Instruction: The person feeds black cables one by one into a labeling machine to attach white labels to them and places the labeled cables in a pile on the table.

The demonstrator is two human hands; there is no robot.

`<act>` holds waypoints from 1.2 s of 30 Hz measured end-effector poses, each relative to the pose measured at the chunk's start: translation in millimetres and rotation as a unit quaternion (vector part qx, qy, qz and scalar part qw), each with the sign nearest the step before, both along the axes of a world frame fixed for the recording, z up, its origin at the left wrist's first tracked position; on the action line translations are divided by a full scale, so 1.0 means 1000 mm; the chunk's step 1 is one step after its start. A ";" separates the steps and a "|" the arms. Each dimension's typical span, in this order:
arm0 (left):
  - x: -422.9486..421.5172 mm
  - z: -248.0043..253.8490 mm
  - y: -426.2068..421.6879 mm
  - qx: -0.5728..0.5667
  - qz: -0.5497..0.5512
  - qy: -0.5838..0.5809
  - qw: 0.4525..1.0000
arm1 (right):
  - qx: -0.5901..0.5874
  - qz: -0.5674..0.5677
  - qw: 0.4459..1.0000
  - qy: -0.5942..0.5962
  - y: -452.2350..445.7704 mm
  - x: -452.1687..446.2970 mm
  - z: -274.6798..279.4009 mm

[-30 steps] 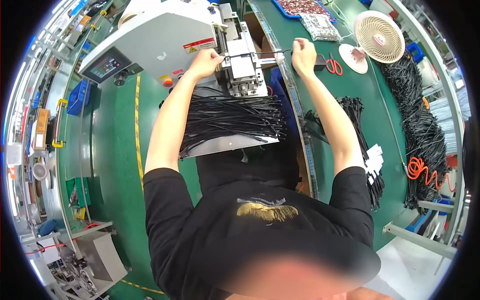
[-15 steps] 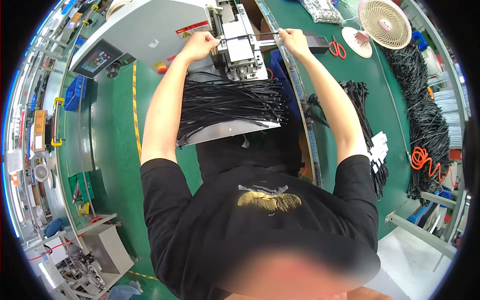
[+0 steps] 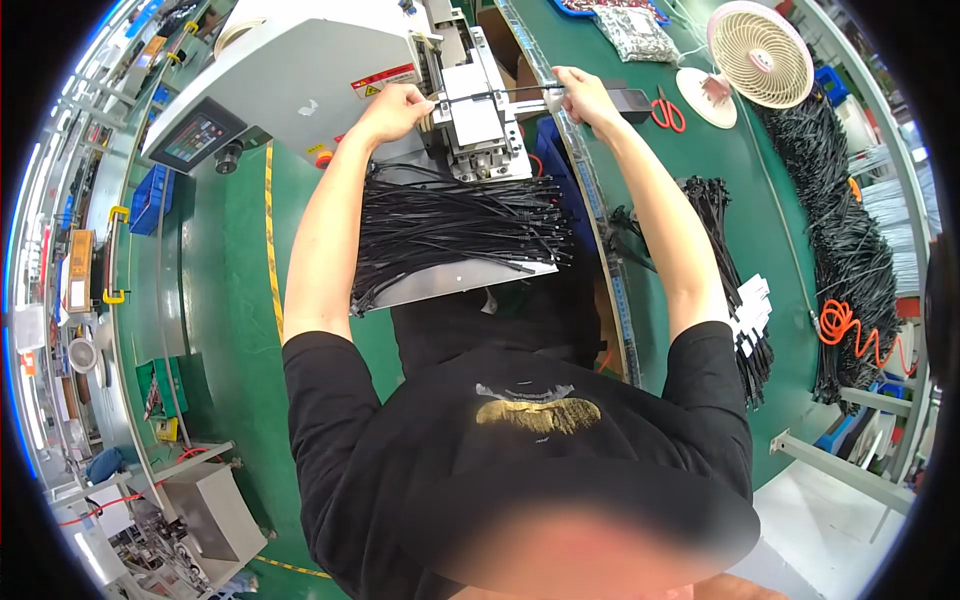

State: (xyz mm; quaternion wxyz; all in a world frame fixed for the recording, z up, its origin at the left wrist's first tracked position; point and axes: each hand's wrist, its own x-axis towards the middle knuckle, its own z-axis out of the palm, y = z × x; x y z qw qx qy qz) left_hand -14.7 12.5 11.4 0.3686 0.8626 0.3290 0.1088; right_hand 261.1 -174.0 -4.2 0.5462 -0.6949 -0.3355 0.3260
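I've got 1 thin black cable (image 3: 525, 89) running crosswise over the white block (image 3: 474, 120) of the machine (image 3: 320, 80), between my hands, which are well apart. Left hand (image 3: 394, 112): fingertips pinched on the cable's left end, at the block's left side. Right hand (image 3: 588, 98): thumb and finger clamped on the right end, past the block, above the bench edge (image 3: 615, 290). Cable looks roughly straight, a bit higher on the right.

Below the block, a pile of black cables (image 3: 460, 220) lies on a pale tray (image 3: 455, 285), mostly covering it; left forearm overlaps the pile's left side. Right of my right hand: dark box (image 3: 630, 104), partly behind the hand, then red-handled scissors (image 3: 667, 113) and a fan (image 3: 762, 58).

Cable tips are tucked in my fingers, can't make them out. Machine top cut off by the frame; clear bag (image 3: 636, 35) sits near the top edge. Cap area at the bottom is blurred.

Writing: red-and-white warning label (image 3: 388, 80) on the machine, text too small. Control panel (image 3: 196, 134) lit, characters unreadable. White tags (image 3: 750, 315) on the right-hand bundle (image 3: 725, 265), no legible text. Gold shirt print (image 3: 538, 413), lettering illegible.
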 end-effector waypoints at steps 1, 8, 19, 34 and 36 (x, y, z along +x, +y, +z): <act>0.001 0.001 -0.002 0.002 0.003 -0.005 1.000 | 0.002 0.001 1.000 0.000 0.002 0.000 -0.004; 0.009 -0.004 -0.009 -0.053 0.014 -0.063 0.997 | -0.041 -0.020 0.997 -0.059 0.008 -0.006 -0.011; 0.010 -0.010 -0.007 -0.067 0.003 -0.084 0.994 | -0.042 -0.036 0.997 -0.045 -0.002 -0.014 -0.004; 0.008 -0.014 -0.005 -0.086 0.003 -0.123 0.989 | -0.049 -0.025 0.982 -0.181 0.005 -0.009 -0.011; 0.012 -0.019 -0.003 -0.082 0.001 -0.119 0.990 | -0.028 -0.036 0.965 -0.258 0.001 -0.023 -0.003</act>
